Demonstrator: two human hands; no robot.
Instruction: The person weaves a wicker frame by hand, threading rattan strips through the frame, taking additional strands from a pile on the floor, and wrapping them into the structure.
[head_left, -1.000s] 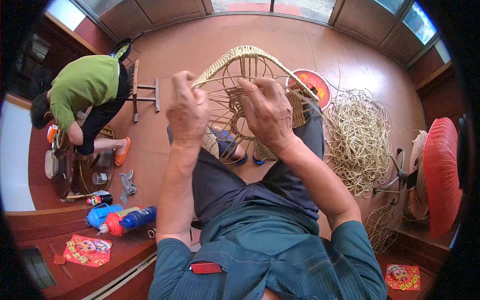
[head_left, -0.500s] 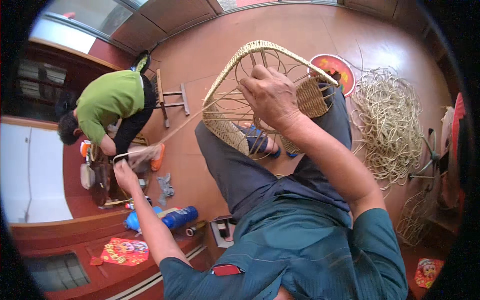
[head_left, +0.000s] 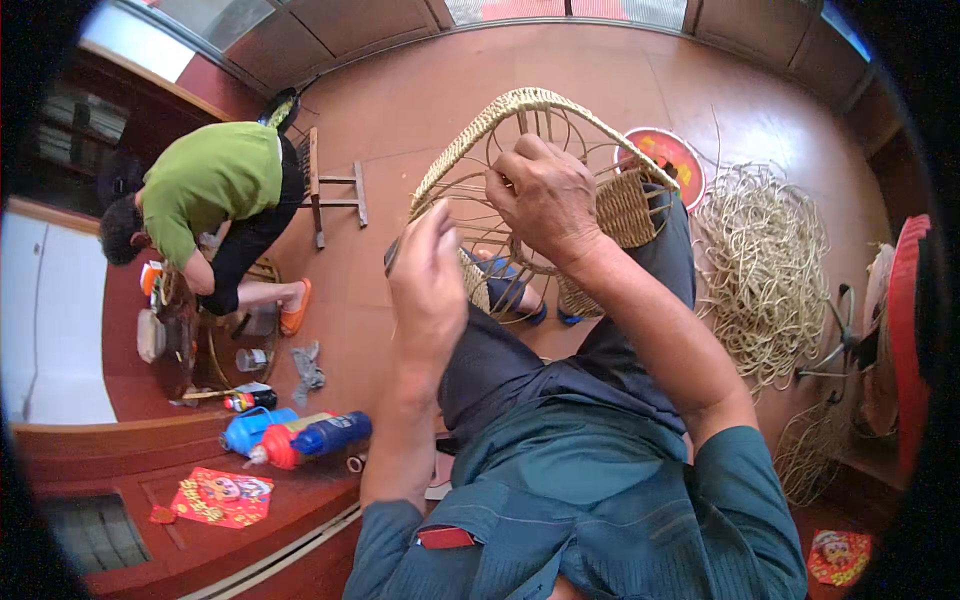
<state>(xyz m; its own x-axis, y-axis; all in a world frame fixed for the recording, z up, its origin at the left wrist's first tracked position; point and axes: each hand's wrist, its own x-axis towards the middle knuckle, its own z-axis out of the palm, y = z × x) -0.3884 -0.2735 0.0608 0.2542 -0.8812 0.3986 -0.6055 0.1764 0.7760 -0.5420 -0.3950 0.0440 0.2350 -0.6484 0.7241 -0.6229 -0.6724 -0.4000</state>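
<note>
A partly woven straw-cord frame (head_left: 529,98), open with bare rods inside, rests between my knees, with a denser woven panel (head_left: 625,212) on its right. My right hand (head_left: 545,195) is closed over the rods and strands near its middle; the exact strand under my fingers is hidden. My left hand (head_left: 428,278), blurred, is beside the frame's left side with fingers curled; whatever it holds is hidden.
A co-worker in green (head_left: 210,180) bends at the left by a wooden stool (head_left: 338,204). Coiled cord (head_left: 760,270) lies right, near a red basin (head_left: 650,142) and red chair (head_left: 906,340). Thermoses (head_left: 325,432) stand at lower left.
My left hand swung out to lower left pulling a long cord half a second ago and has returned up beside the frame. My right hand stays at the rods.
</note>
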